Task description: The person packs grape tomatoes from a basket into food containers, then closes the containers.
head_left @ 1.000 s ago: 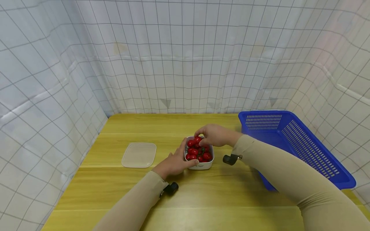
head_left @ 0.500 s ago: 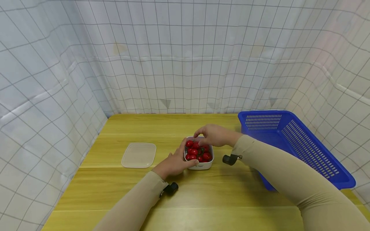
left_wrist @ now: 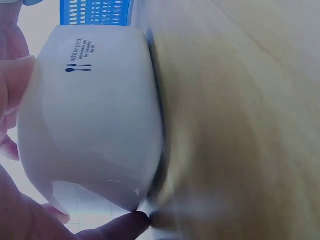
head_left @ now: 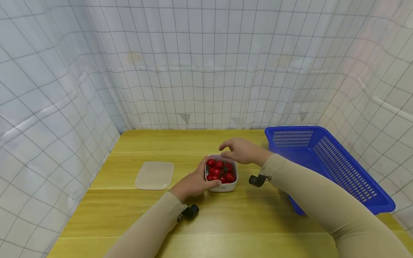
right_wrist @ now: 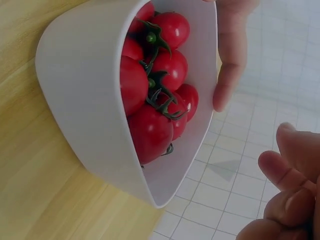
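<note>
A small white rectangular container [head_left: 227, 187] stands on the wooden table, with several red cherry tomatoes [right_wrist: 150, 132] on green stems inside. My left hand [head_left: 193, 183] holds its left side, the thumb along the front wall and the fingers at the left and rear. Printed text and a fork-and-spoon mark show on its wall in the left wrist view. Over the container's back right corner hovers my right hand [head_left: 242, 150], fingers loosely bent, thumb and forefinger apart, nothing between them. In the right wrist view its fingers [right_wrist: 287, 172] are clear of the tomatoes.
A pale, flat square lid [head_left: 155, 175] lies left of the container. At the right, partly behind my right forearm, is a large blue perforated basket [head_left: 292, 129]. White grid-patterned curtains [head_left: 206, 71] surround the table [head_left: 226, 229].
My right hand has let go of the tomatoes and drawn slightly up and right, away from them. The raised tomatoes at the back now sit lower in the container. My left hand keeps its hold.
</note>
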A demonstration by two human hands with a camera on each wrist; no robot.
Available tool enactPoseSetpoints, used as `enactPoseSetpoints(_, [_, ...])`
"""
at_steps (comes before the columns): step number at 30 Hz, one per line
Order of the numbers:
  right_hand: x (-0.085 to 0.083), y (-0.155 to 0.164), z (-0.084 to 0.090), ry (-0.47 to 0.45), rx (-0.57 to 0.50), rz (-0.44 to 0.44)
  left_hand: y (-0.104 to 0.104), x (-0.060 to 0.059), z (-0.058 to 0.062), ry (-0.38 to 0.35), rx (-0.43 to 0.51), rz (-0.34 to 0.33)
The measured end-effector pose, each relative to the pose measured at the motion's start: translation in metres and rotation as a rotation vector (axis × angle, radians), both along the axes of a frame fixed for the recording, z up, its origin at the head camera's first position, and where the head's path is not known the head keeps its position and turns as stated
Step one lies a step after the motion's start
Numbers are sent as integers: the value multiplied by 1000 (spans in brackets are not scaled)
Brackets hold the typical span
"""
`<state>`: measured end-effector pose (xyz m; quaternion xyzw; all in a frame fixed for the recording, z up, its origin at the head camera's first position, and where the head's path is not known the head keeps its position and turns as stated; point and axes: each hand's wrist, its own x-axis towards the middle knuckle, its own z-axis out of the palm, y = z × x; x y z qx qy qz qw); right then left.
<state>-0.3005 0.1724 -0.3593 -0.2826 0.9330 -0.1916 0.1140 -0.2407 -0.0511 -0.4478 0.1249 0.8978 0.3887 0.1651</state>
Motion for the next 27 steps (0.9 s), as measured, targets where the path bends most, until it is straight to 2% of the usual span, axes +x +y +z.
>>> enactPoseSetpoints(9, [5,5,-1,56,-60,-91,-1,2,8,39,34,-4])
enactPoseSetpoints(15, [7,7,-5,114,-53,-113,-7,4,11,32,24,24])
enactPoseSetpoints(18, [10,10,-6,156,-38,-119,-12,3,16,78,-25,25])
enactPoseSetpoints(21, [12,14,-6,189,-34,-126,-15,0,23,157,-108,9])
enactPoseSetpoints(27, [16,25,-7,202,-52,-152,-21,-7,39,306,-281,-25])
